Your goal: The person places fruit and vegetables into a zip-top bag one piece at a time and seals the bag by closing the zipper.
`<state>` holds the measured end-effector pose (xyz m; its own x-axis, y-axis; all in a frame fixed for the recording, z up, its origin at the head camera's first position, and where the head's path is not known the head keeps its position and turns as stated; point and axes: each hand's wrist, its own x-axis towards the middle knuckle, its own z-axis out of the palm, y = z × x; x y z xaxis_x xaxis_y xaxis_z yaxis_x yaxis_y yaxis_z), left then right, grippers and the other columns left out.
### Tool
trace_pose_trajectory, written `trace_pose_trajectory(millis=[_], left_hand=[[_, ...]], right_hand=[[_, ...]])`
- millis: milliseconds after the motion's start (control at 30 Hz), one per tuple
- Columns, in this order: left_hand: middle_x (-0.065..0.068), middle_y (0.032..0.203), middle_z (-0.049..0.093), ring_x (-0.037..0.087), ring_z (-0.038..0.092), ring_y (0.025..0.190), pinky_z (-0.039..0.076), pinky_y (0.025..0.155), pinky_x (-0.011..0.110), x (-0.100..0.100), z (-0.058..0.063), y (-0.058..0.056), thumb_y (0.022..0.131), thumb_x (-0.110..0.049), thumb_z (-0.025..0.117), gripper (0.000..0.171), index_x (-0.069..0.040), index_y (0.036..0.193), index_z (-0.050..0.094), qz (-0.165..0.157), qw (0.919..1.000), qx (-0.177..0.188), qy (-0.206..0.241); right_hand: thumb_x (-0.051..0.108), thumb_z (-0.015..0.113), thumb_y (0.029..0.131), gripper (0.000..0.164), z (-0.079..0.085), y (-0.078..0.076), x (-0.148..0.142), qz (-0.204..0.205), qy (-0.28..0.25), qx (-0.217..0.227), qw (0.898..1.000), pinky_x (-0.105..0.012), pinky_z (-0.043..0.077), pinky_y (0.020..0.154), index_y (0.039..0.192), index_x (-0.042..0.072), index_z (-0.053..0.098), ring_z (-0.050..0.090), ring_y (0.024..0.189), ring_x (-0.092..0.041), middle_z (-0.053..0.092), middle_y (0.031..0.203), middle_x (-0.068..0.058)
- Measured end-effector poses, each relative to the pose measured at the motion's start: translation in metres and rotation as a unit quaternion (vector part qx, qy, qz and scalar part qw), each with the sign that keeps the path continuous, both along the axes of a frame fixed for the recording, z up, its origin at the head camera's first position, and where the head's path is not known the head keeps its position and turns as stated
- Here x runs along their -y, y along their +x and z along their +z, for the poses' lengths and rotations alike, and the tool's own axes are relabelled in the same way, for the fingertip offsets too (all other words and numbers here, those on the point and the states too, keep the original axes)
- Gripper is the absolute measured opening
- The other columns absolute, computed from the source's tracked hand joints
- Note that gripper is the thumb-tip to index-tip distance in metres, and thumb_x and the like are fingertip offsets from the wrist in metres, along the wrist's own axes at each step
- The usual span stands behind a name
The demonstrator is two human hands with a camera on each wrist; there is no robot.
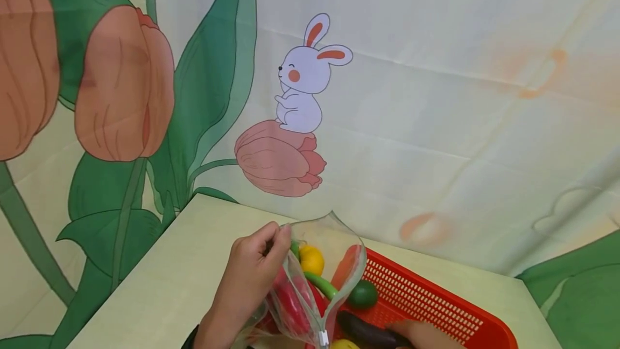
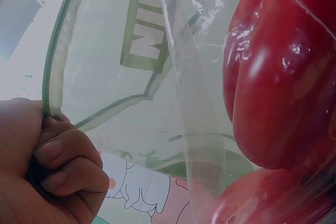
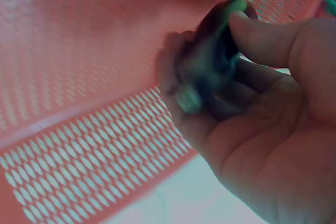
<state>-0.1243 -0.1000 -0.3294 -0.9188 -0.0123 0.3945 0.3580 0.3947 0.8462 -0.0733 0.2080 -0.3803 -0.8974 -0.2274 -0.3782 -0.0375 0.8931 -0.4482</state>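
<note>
My left hand (image 1: 254, 268) grips the rim of a clear zip bag (image 1: 329, 225), its fingers curled over the green edge in the left wrist view. The bag's mouth gapes, with a white zip slider (image 1: 323, 337) at its near side. Red bell peppers (image 2: 283, 72) bulge inside the clear plastic. A yellow pepper (image 1: 311, 260), a green chili (image 1: 322, 285) and an orange-red piece (image 1: 345, 269) show within the bag's outline. My right hand (image 3: 262, 93) holds a dark eggplant (image 1: 360, 330) by its stem end, thumb against fingers, low over the red basket (image 1: 436, 298).
The perforated basket stands to the right of the bag. A dark green avocado-like item (image 1: 364, 294) lies in it beside the bag. Something yellow (image 1: 345, 344) shows at the bottom edge. Behind the pale table (image 1: 160, 273) hangs a printed cloth (image 1: 411, 96) with a rabbit and tulips.
</note>
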Motion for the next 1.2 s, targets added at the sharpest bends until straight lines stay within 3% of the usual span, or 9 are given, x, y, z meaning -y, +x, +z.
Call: trace_pose_trajectory(millis=[67, 300, 500, 533, 600, 733, 833, 967, 1200], left_hand=[[-0.003, 0.053, 0.028, 0.009, 0.032, 0.046, 0.024, 0.041, 0.021, 0.0, 0.0, 0.0, 0.09, -0.051, 0.042, 0.043, -0.019, 0.061, 0.041, 0.002, 1.0, 0.006, 0.003], [-0.002, 0.052, 0.03, 0.01, 0.033, 0.046, 0.025, 0.041, 0.021, -0.001, 0.0, 0.001, 0.089, -0.053, 0.043, 0.043, -0.02, 0.061, 0.041, -0.001, 0.9997, 0.018, 0.014], [-0.002, 0.053, 0.03, 0.009, 0.033, 0.046, 0.025, 0.041, 0.021, -0.001, -0.001, 0.001, 0.089, -0.052, 0.043, 0.042, -0.02, 0.062, 0.041, 0.0, 0.9998, 0.016, 0.014], [-0.002, 0.053, 0.03, 0.009, 0.033, 0.046, 0.025, 0.041, 0.02, -0.001, -0.001, 0.001, 0.089, -0.052, 0.043, 0.043, -0.02, 0.062, 0.041, 0.0, 0.9998, 0.015, 0.014], [-0.003, 0.053, 0.03, 0.009, 0.033, 0.046, 0.025, 0.041, 0.02, -0.001, 0.0, 0.001, 0.09, -0.052, 0.043, 0.042, -0.02, 0.062, 0.041, 0.0, 0.9998, 0.013, 0.013], [-0.003, 0.053, 0.03, 0.009, 0.033, 0.046, 0.026, 0.041, 0.02, -0.001, 0.0, 0.0, 0.09, -0.051, 0.043, 0.042, -0.02, 0.062, 0.041, -0.002, 0.9999, 0.012, 0.011], [-0.003, 0.053, 0.031, 0.009, 0.034, 0.047, 0.026, 0.041, 0.02, -0.001, 0.0, 0.001, 0.09, -0.052, 0.043, 0.042, -0.02, 0.062, 0.041, -0.001, 0.9998, 0.015, 0.009], [-0.003, 0.052, 0.032, 0.008, 0.034, 0.047, 0.027, 0.041, 0.021, -0.001, 0.0, 0.002, 0.09, -0.051, 0.043, 0.042, -0.02, 0.062, 0.041, -0.001, 0.9999, 0.01, 0.006], [0.0, 0.054, 0.033, 0.01, 0.034, 0.05, 0.029, 0.041, 0.022, -0.003, 0.003, 0.005, 0.087, -0.056, 0.044, 0.041, -0.023, 0.062, 0.044, -0.008, 0.9979, 0.058, 0.029]], right_hand=[[0.045, 0.063, 0.08, 0.032, 0.008, -0.019, -0.018, 0.057, -0.033, 0.058, 0.996, -0.027, 0.042, 0.061, 0.104, 0.025, 0.062, 0.052, 0.07, -0.008, 0.059, 0.081, 0.01], [0.045, 0.053, 0.087, 0.033, 0.08, -0.014, -0.02, 0.064, 0.014, -0.062, 0.996, -0.022, 0.045, 0.067, 0.118, 0.035, 0.05, 0.05, 0.087, -0.006, 0.054, 0.101, 0.014], [0.028, 0.052, 0.091, 0.034, 0.122, -0.002, -0.019, 0.083, 0.045, -0.265, 0.96, -0.02, 0.041, 0.062, 0.123, 0.038, 0.044, 0.046, 0.081, 0.001, 0.053, 0.101, 0.018], [0.025, 0.054, 0.09, 0.038, 0.125, 0.0, -0.018, 0.09, 0.057, -0.306, 0.946, -0.02, 0.041, 0.061, 0.125, 0.036, 0.044, 0.046, 0.081, 0.003, 0.053, 0.1, 0.018], [0.025, 0.056, 0.089, 0.042, 0.132, 0.003, -0.013, 0.083, 0.057, -0.319, 0.942, -0.019, 0.043, 0.061, 0.126, 0.039, 0.042, 0.047, 0.082, 0.004, 0.052, 0.103, 0.02], [0.015, 0.067, 0.081, 0.056, 0.135, 0.001, 0.005, 0.139, 0.027, -0.391, 0.91, -0.017, 0.045, 0.066, 0.129, 0.032, 0.045, 0.049, 0.087, 0.003, 0.054, 0.108, 0.018], [0.024, 0.066, 0.082, 0.05, 0.135, -0.005, 0.024, 0.151, 0.012, -0.368, 0.917, -0.016, 0.045, 0.066, 0.128, 0.032, 0.047, 0.049, 0.086, 0.001, 0.054, 0.105, 0.018], [0.04, 0.06, 0.084, 0.041, 0.134, -0.016, 0.051, 0.141, 0.023, -0.291, 0.946, -0.017, 0.047, 0.069, 0.124, 0.036, 0.05, 0.049, 0.085, 0.002, 0.055, 0.102, 0.021], [0.028, 0.061, 0.086, 0.019, 0.123, -0.036, 0.093, 0.194, 0.031, -0.247, 0.949, -0.018, 0.044, 0.066, 0.105, 0.025, 0.06, 0.05, 0.076, -0.001, 0.056, 0.084, 0.017]])
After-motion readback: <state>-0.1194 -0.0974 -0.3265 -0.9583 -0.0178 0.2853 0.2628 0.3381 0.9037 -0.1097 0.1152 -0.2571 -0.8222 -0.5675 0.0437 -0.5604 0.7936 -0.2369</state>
